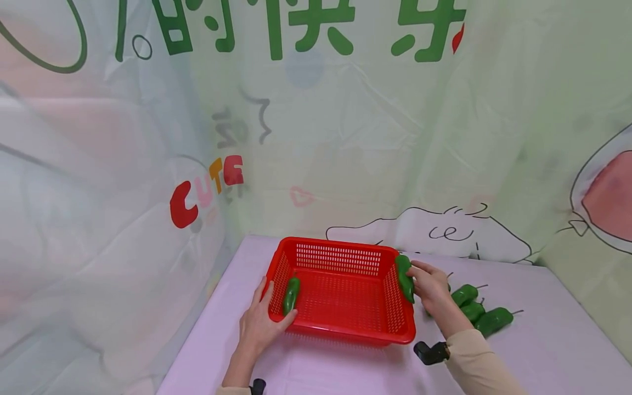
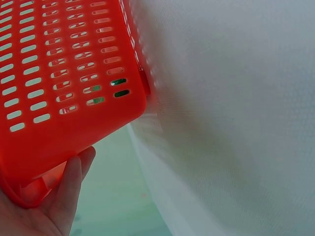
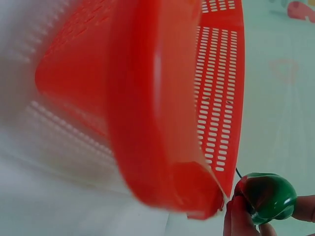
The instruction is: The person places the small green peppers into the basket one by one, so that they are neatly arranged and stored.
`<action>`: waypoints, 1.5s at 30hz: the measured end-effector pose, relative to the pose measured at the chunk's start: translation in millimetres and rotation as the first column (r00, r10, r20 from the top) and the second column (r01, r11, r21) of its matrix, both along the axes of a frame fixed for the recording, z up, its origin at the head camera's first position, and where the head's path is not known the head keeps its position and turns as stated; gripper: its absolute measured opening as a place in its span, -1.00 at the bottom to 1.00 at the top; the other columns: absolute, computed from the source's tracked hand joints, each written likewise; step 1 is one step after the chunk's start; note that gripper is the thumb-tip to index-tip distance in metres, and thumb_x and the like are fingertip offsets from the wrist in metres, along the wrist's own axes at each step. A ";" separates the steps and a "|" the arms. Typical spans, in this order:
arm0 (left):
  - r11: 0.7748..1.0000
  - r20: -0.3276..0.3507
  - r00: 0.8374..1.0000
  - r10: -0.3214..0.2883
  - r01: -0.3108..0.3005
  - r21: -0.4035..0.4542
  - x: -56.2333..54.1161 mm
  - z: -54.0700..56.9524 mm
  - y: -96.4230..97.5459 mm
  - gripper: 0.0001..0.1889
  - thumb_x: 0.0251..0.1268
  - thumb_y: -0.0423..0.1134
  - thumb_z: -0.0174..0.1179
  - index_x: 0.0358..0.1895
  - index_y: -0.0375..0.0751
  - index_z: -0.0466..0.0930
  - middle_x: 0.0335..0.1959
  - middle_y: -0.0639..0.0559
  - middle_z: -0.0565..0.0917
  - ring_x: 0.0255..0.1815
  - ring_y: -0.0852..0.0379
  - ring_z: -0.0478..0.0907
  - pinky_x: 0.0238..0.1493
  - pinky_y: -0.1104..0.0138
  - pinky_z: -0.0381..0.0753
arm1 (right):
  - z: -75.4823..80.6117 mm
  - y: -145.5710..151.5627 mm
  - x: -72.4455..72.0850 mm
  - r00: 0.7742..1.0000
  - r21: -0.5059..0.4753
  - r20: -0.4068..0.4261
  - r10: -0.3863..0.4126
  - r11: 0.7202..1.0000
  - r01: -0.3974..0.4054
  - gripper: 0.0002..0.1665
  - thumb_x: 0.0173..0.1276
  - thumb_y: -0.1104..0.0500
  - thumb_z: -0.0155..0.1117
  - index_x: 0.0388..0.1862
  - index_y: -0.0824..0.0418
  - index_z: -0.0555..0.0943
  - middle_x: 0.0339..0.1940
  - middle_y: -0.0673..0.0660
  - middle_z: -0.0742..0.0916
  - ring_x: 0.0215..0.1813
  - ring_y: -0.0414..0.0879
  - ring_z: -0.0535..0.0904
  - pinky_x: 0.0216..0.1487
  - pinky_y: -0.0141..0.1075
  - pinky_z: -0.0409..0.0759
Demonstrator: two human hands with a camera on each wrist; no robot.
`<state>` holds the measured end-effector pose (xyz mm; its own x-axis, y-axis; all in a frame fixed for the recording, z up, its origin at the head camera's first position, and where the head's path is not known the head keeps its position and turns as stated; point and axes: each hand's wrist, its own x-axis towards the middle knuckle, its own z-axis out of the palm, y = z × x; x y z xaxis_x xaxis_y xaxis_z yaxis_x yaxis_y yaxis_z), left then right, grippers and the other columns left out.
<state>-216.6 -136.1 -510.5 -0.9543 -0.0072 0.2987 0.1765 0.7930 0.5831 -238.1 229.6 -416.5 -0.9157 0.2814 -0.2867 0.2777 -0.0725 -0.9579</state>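
A red plastic basket (image 1: 336, 329) with slotted walls stands on the table. My left hand (image 1: 259, 326) holds its near left corner, thumb over the front rim and fingers along the left side. In the left wrist view, those fingers (image 2: 73, 179) show against the basket's rim. One green pepper (image 1: 292, 296) lies inside, close to the left wall. At the right rim, my right hand (image 1: 430, 286) grips another green pepper (image 1: 404, 274). The right wrist view shows this pepper (image 3: 273, 196) between thumb and fingers, just beyond the basket's corner.
Several green peppers (image 1: 494, 321) with stems lie on the table right of the basket, partly behind my right forearm. A pale cloth covers the table (image 1: 533, 356). Printed hanging sheets (image 1: 316, 142) enclose the back and sides.
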 end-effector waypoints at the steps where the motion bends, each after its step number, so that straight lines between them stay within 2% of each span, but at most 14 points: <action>1: 1.000 0.000 1.000 0.001 -0.001 -0.002 0.0 0.2 0.1 0.02 -0.03 0.30 0.31 0.49 -0.20 0.25 0.55 -0.06 0.15 0.14 -0.07 0.53 -0.04 0.01 0.63 | -0.3 -1.3 -0.4 1.000 0.004 0.001 0.001 1.000 -0.001 -0.26 0.39 0.35 0.00 0.53 0.41 0.11 0.46 0.46 0.29 0.20 0.07 0.51 -0.11 -0.41 0.64; 5: 1.000 -0.007 1.000 0.001 -0.001 -0.009 0.1 0.6 1.2 0.01 -0.01 0.28 0.31 0.49 -0.21 0.26 0.54 -0.07 0.15 0.01 -0.02 0.57 -0.10 0.07 0.64 | 0.2 -8.0 -1.0 1.000 0.028 0.003 0.006 1.000 -0.006 -0.29 0.40 0.34 0.00 0.52 0.42 0.15 0.41 0.46 0.34 0.02 -0.03 0.60 -0.12 -0.38 0.66; 9: 1.000 -0.017 1.000 -0.004 0.004 -0.016 0.4 0.8 1.9 -0.01 0.01 0.27 0.30 0.48 -0.24 0.27 0.54 -0.09 0.16 -0.11 0.01 0.59 -0.15 0.11 0.64 | 0.8 -14.2 -0.9 1.000 0.045 -0.010 0.028 0.999 -0.028 -0.33 0.42 0.33 -0.02 0.49 0.46 0.17 0.36 0.48 0.37 -0.08 -0.08 0.59 -0.19 -0.40 0.66; 15: 1.000 -0.017 1.000 0.002 -0.003 -0.007 0.6 1.3 0.8 0.01 -0.02 0.27 0.33 0.49 -0.21 0.26 0.54 -0.07 0.16 -0.08 0.01 0.58 -0.13 0.09 0.65 | 1.3 -21.8 -2.2 0.999 0.011 -0.012 0.035 0.999 -0.035 -0.34 0.42 0.34 -0.02 0.48 0.45 0.20 0.30 0.47 0.41 -0.17 -0.12 0.58 -0.23 -0.39 0.65; 19: 1.000 -0.012 1.000 0.005 -0.005 -0.002 0.4 2.0 0.3 0.01 -0.01 0.27 0.32 0.49 -0.20 0.25 0.55 -0.05 0.15 -0.10 0.02 0.59 -0.11 0.09 0.64 | 1.3 -27.1 -3.4 0.999 0.008 -0.004 0.046 0.999 -0.046 -0.34 0.43 0.34 -0.01 0.49 0.44 0.20 0.31 0.45 0.40 -0.11 -0.07 0.55 -0.24 -0.40 0.64; 25: 1.000 -0.017 1.000 -0.003 0.003 -0.003 -0.4 1.7 0.3 0.02 0.00 0.31 0.30 0.49 -0.22 0.25 0.54 -0.09 0.16 -0.17 0.04 0.59 -0.16 0.12 0.65 | -0.3 -35.2 -4.8 0.998 0.006 0.013 0.067 0.998 -0.067 -0.34 0.43 0.35 -0.03 0.49 0.43 0.19 0.36 0.46 0.33 0.12 0.10 0.45 -0.17 -0.38 0.63; 29: 1.000 -0.015 1.000 0.003 -0.003 -0.003 -1.4 0.5 -0.1 0.03 -0.02 0.31 0.31 0.49 -0.21 0.25 0.54 -0.08 0.16 -0.08 0.01 0.59 -0.12 0.10 0.65 | -2.3 -40.4 -5.7 0.997 0.014 0.021 0.077 0.997 -0.078 -0.35 0.45 0.34 -0.03 0.49 0.43 0.18 0.40 0.47 0.31 0.21 0.17 0.41 -0.07 -0.32 0.65; 33: 1.000 -0.013 1.000 0.007 -0.007 -0.003 -1.2 0.2 0.0 0.03 -0.03 0.31 0.32 0.50 -0.20 0.24 0.54 -0.08 0.16 0.02 -0.02 0.57 -0.09 0.05 0.65 | -5.4 -46.1 -7.4 0.995 0.048 0.023 0.094 0.994 -0.095 -0.37 0.46 0.34 -0.04 0.49 0.43 0.20 0.39 0.47 0.33 0.21 0.18 0.42 0.06 -0.23 0.63; 37: 1.000 0.003 1.000 0.007 -0.007 0.005 -0.8 0.5 0.1 0.04 -0.05 0.30 0.34 0.51 -0.17 0.23 0.55 -0.07 0.15 0.00 -0.02 0.57 -0.09 0.06 0.65 | -7.8 -52.4 -8.4 0.994 0.067 0.036 0.102 0.992 -0.104 -0.38 0.47 0.33 -0.03 0.48 0.42 0.22 0.37 0.46 0.34 0.22 0.22 0.41 0.16 -0.12 0.58; 45: 1.000 0.013 1.000 0.006 -0.006 0.011 -1.4 -0.4 0.1 0.04 -0.04 0.31 0.32 0.51 -0.16 0.22 0.56 -0.04 0.13 0.09 -0.05 0.55 -0.03 0.00 0.63 | -9.9 -63.0 -7.9 0.995 0.080 0.020 0.102 0.991 -0.104 -0.41 0.45 0.33 0.01 0.44 0.44 0.27 0.30 0.45 0.42 0.09 0.18 0.49 -0.03 -0.24 0.66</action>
